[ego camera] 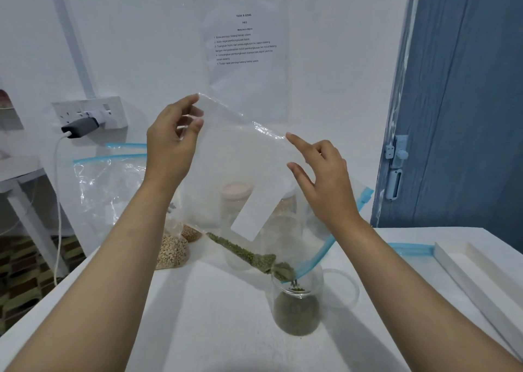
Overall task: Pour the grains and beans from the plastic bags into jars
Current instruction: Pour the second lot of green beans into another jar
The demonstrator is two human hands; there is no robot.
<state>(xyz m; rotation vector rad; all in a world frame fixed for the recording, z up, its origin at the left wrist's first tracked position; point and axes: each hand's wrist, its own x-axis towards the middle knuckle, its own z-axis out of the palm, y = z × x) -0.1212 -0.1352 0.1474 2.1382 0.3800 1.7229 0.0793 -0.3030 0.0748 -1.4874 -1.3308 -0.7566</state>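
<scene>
A clear zip bag (243, 156) with a blue zipper strip hangs upside down over the table. My left hand (172, 142) pinches its upper left corner and my right hand (322, 173) pinches its upper right edge between thumb and forefinger. Green beans (249, 254) slide along the bag's lower fold and drop from its open mouth into a glass jar (297, 303), which is partly filled with green beans. Behind the bag stand two more jars (236, 199), seen blurred through the plastic; one holds pale grains.
A small bag of beige beans (171, 251) lies on the white table (212, 315) at left. Two zip bags that look empty (110, 184) lean against the wall by a socket with a charger (80, 126). Another blue zipper strip (410, 248) and white trays (481, 272) lie at right.
</scene>
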